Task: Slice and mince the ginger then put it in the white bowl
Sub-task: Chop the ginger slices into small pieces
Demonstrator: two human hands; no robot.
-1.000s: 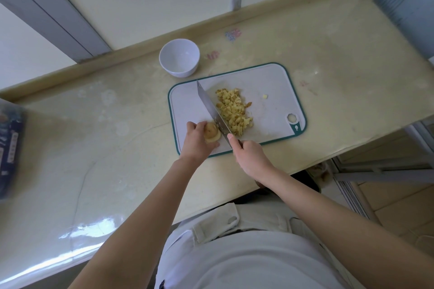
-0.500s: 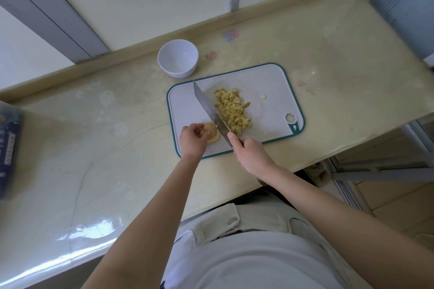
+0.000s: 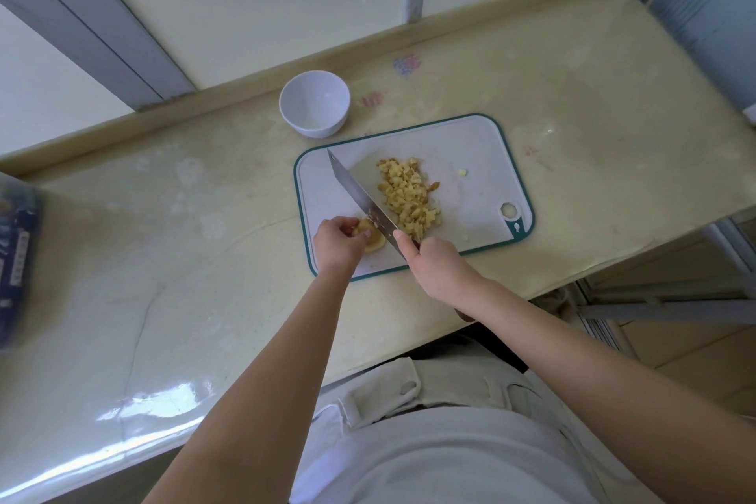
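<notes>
Left hand fingers curled, pinching ginger piece; right hand fingers wrapped round knife handle, blade angled across cutting board.

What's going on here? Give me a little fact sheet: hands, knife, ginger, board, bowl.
left hand: holds the ginger piece on the cutting board
right hand: grips the knife, blade beside that piece
minced ginger: heaped right of the blade
white bowl: empty, beyond the board's far left corner
</notes>
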